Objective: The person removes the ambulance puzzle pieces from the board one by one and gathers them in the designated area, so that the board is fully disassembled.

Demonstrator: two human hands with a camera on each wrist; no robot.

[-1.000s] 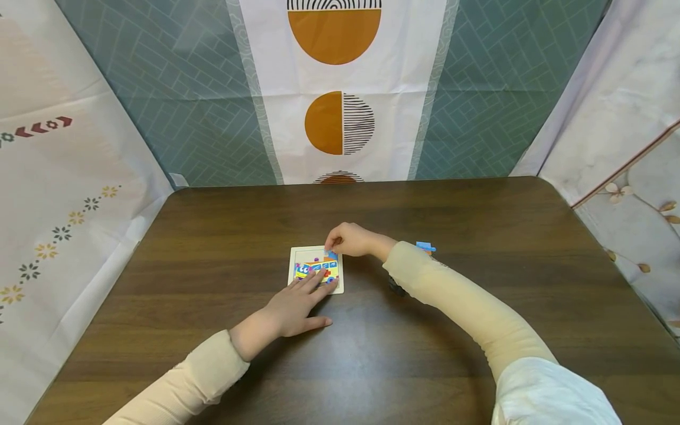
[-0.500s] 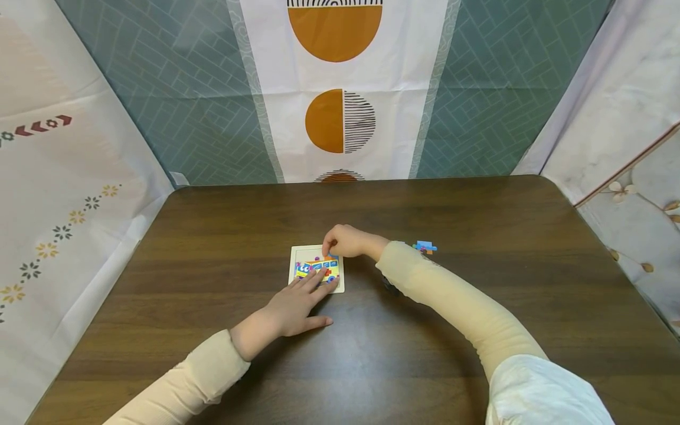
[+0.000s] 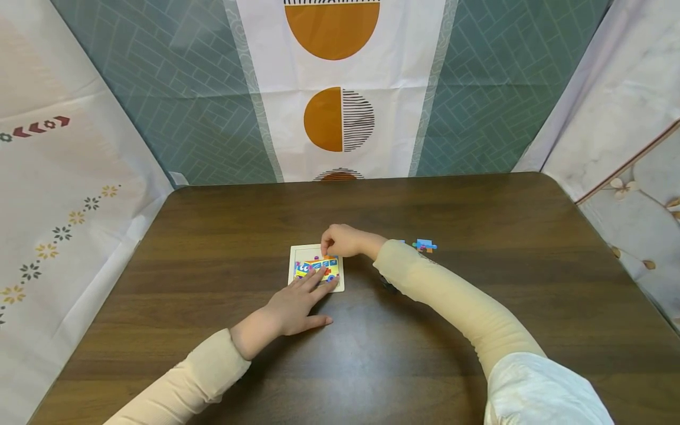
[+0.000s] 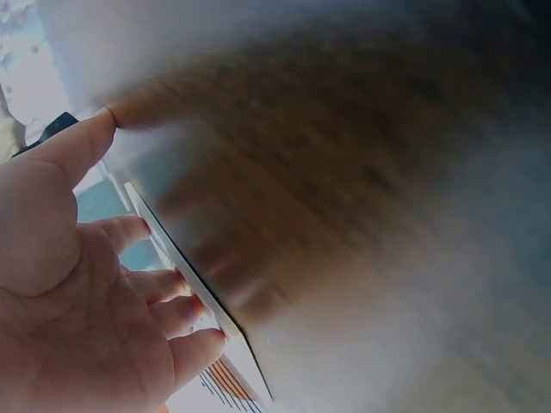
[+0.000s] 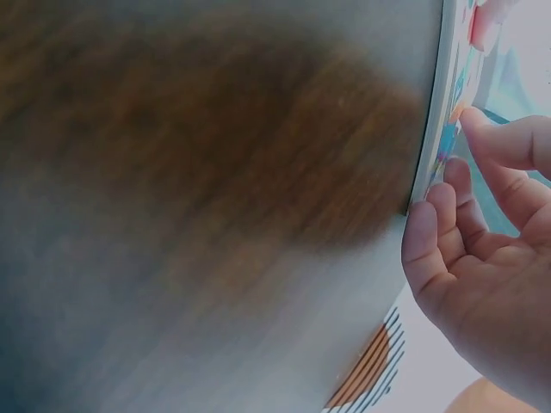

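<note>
A small square jigsaw puzzle (image 3: 317,265) with a yellow bus picture lies in its cream tray (image 3: 293,255) on the table. My left hand (image 3: 294,307) rests on its lower part with fingers spread and covers some of the picture; in the left wrist view its fingertips touch the tray edge (image 4: 202,297). At the upper right corner, my right hand (image 3: 347,240) has its fingers curled and thumb bent. From the right wrist view, thumb and fingertips pinch a blue and orange puzzle piece (image 5: 448,138) at the board; the fingers hide part of it.
Loose puzzle pieces (image 3: 425,245), blue and orange, lie right of the tray, partly behind the right sleeve (image 3: 425,274). The brown wooden table (image 3: 239,224) ends at a patterned cloth (image 3: 212,118) at the back.
My right hand has shifted slightly left, bringing the puzzle piece lower against the picture's upper right corner. More of the loose pieces shows past the sleeve. My left hand keeps its place.
</note>
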